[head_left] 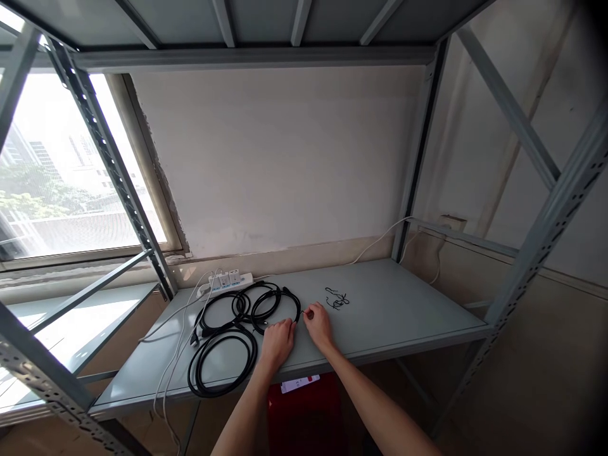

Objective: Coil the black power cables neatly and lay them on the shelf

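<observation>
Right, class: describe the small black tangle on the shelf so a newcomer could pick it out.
Start at the lower grey shelf in front of the pale wall. Just beyond the right hand, a little to its right, lies a small tangle of thin black strands. Unlike the black cables on the left, wound in big thick loops, it is slight and loosely scattered.

Storeroom or workshop, can't tell which: grey metal rack (256, 58), power strip (244, 279) near shelf's (380, 310) back-left corner, coiled black cables (253, 352) toward left edge, scuffed plain wall (285, 158), wall socket (453, 221).
</observation>
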Demonstrator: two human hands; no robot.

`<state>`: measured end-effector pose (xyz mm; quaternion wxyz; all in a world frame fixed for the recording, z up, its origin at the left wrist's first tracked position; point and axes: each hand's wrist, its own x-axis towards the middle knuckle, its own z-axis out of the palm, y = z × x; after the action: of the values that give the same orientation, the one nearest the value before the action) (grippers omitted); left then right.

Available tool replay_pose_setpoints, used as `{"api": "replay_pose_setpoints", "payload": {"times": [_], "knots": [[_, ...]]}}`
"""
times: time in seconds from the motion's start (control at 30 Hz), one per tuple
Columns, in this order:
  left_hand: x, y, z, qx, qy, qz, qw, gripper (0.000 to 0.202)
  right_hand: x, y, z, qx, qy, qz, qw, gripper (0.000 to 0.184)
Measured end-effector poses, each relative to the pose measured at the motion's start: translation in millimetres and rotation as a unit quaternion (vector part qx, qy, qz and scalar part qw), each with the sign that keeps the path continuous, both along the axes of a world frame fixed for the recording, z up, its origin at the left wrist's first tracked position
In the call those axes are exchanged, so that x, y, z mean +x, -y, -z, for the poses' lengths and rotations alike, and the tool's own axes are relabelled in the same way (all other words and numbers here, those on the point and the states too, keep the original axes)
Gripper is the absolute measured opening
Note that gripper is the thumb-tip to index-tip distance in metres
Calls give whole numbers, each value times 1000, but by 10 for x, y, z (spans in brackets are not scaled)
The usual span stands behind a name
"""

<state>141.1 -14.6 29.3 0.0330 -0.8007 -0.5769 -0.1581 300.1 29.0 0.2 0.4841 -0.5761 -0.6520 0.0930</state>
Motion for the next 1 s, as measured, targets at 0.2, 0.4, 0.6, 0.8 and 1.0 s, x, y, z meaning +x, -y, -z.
{"api": "replay_pose_setpoints", "payload": {"times": [0.2,0.4,0.6,0.8,1.0], "knots": [[1,9,-12,-7,-1,-1,1000,37,-58,87,-65,6,124,71,990,19],[8,31,-42,-13,-3,1,1000,38,-42,64,-85,-29,54,15,998,13],[11,31,-57,-18,4,-2,1000,38,-6,14,-72,-93,-38,-47,994,20],[8,20,-40,-19,11,1,1000,38,1,-113,-216,-221,-128,-40,966,18],[9,26,-47,-16,11,-2,1000,37,24,-246,-230,-256,-156,-57,952,21]]}}
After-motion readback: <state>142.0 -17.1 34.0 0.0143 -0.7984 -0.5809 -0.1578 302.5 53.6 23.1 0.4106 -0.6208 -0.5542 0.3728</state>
